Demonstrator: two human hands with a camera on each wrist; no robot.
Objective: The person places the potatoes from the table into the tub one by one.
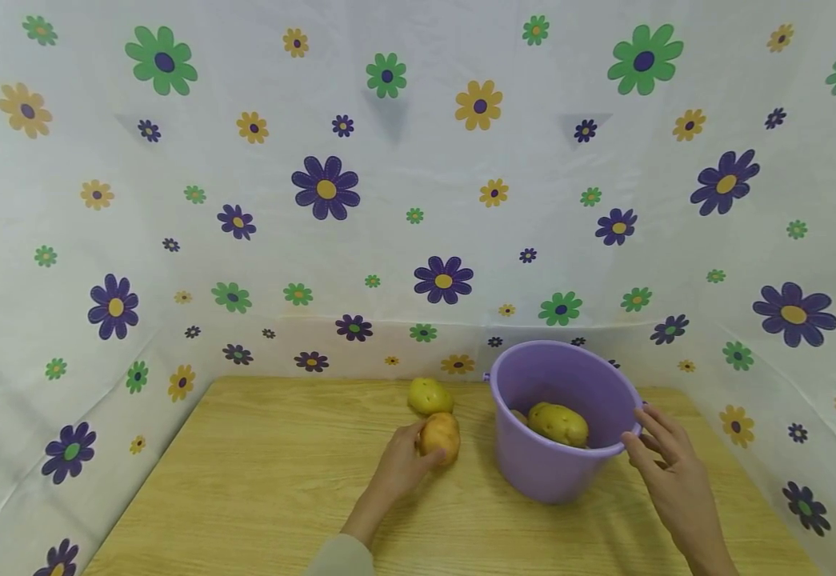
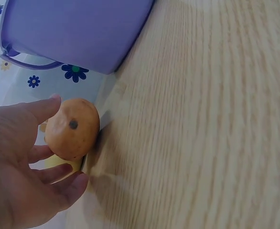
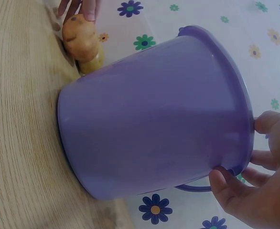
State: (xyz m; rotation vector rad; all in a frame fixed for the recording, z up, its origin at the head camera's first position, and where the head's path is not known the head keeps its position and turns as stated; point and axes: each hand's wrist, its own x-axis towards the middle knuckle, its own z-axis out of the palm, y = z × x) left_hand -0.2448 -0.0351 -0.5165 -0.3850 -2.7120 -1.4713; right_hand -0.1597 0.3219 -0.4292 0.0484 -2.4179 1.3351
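My left hand [image 1: 405, 462] holds a light-brown potato [image 1: 441, 438], thumb on its near side and fingers behind it. The left wrist view shows a dark spot on this potato [image 2: 73, 129], which sits low at the table surface. Just behind it lies a yellower potato [image 1: 430, 396]. A purple bucket [image 1: 543, 472] stands upright to the right, with potatoes [image 1: 558, 424] inside; how many is hidden. With fairly straight, spread fingers, my right hand [image 1: 677, 484] touches the outside of the bucket's right rim. In the right wrist view, its fingertips [image 3: 264, 121] lie along that rim.
The wood-grain table [image 1: 259, 464] extends left of the potatoes and in front of the bucket. White flowered sheeting [image 1: 389, 240] closes off the back and both sides. The bucket's purple handle [image 2: 35, 64] hangs down on the outside.
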